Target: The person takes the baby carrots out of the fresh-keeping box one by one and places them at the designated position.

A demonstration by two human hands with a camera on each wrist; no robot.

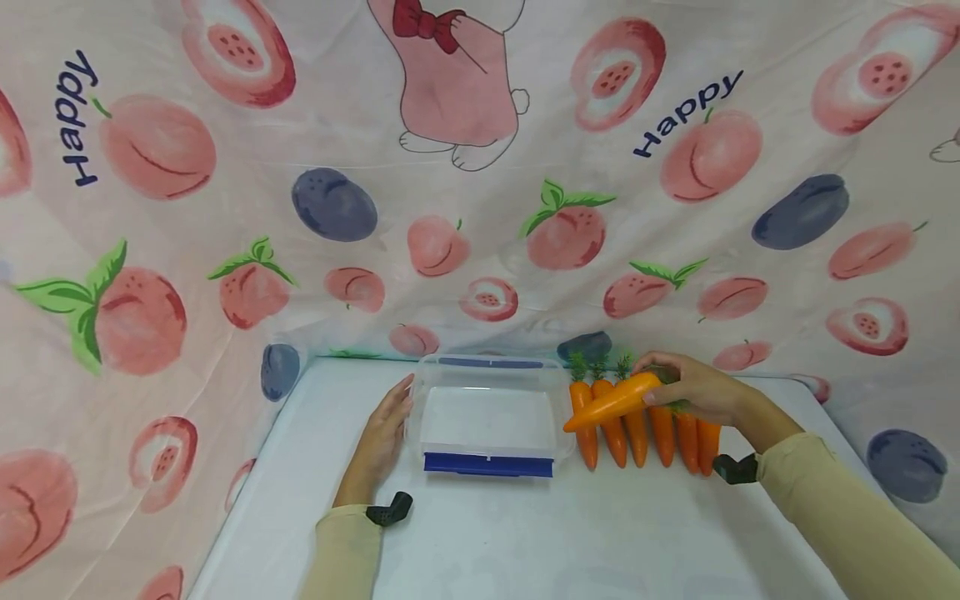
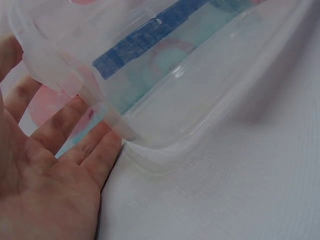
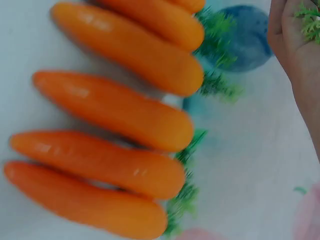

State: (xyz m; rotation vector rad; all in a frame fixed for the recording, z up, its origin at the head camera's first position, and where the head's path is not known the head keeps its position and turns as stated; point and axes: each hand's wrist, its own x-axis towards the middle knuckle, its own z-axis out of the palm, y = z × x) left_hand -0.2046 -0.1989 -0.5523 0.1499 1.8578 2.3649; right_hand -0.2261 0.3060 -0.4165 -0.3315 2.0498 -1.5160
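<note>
A clear plastic box (image 1: 487, 417) with blue latch flaps stands on the white table. At its left side my left hand (image 1: 381, 437) rests with fairly straight fingers; the left wrist view shows those fingertips touching the box's corner wall. Over the row of carrots, my right hand (image 1: 701, 390) grips an orange carrot (image 1: 611, 406) by its leafy top end, the tip pointing left toward the box's right edge. Several more carrots (image 1: 662, 437) lie side by side beneath. In the right wrist view these carrots (image 3: 115, 110) fill the left, and only part of the hand (image 3: 296, 55) shows.
A white table surface (image 1: 480, 533) stretches in front of the box. Behind the box hangs a pink cloth (image 1: 480, 192) printed with fruit. Green leafy tops (image 3: 215, 37) of the lying carrots point toward that cloth. Each wrist wears a black device (image 1: 390, 509).
</note>
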